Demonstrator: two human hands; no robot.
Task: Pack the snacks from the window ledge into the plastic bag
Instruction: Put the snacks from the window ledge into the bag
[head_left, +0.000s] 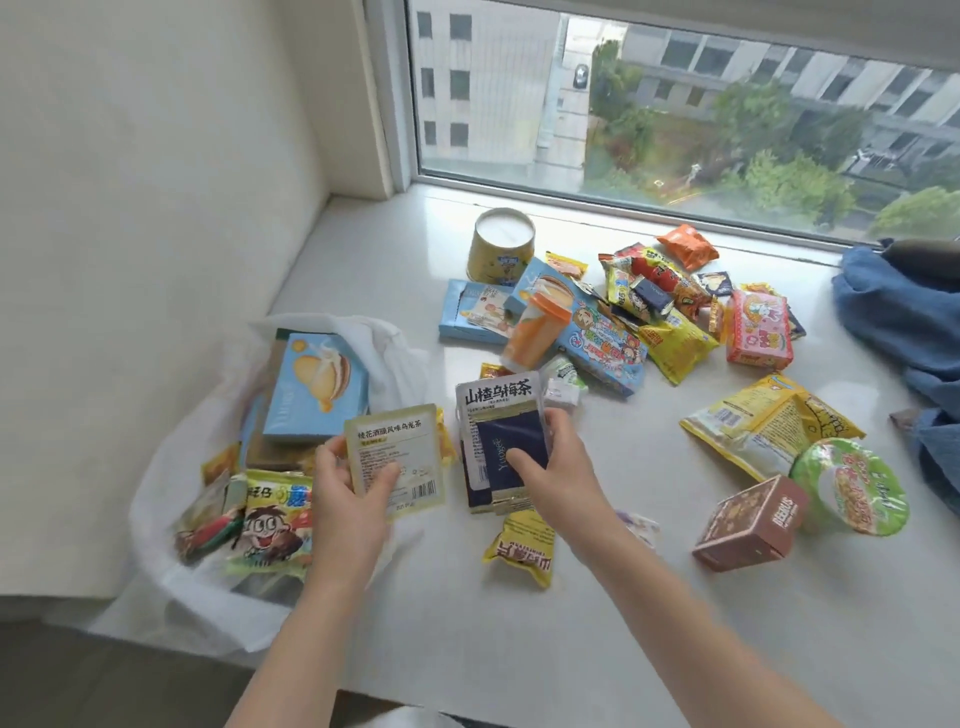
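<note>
Holding one tea sachet in each hand: our left hand (349, 486) pinches the pale green sachet (397, 460) over the plastic bag (171, 525); our right hand (553, 470) grips the dark sachet (501, 441) above the window ledge (597, 623), other snacks scattered beyond.

The ledge (571, 623) is glossy off-white. At near left, the plastic bag (171, 519) is translucent white, and a box (317, 387) in it is pale blue. One sachet (397, 460) is pale yellow-green with black print; another sachet (501, 441) is grey-white and navy. Near right, a box (748, 525) is brown and a bowl (852, 493) is green. At far right, the cloth (898, 317) is denim blue.
</note>
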